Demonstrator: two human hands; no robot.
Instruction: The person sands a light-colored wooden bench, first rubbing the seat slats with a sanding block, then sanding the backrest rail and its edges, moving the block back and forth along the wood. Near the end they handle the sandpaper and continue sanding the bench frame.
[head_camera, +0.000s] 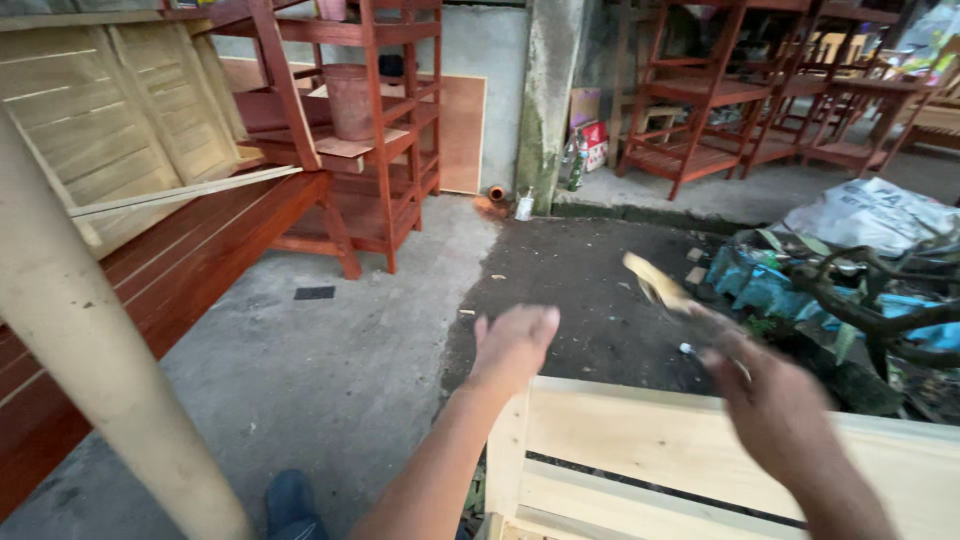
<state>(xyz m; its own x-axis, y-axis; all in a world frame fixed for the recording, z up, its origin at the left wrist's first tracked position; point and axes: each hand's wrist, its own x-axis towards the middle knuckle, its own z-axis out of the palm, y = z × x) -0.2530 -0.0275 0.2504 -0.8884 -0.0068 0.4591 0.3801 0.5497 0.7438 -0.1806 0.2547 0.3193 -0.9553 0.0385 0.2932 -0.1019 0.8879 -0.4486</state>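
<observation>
— Above the pale unfinished wooden frame (700, 450), what do the hands do?
— Left hand (515, 345) hovers, fingers spread; right hand (775, 400), blurred, pinches a thin yellowish strip (655, 282).

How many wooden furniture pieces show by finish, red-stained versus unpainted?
Red-stained: 4 (near shelf rack, long slatted piece, two far racks)
Unpainted: 2 (slatted panel, pale frame under the hands)
Total: 6; the background clutter may hide more.
</observation>
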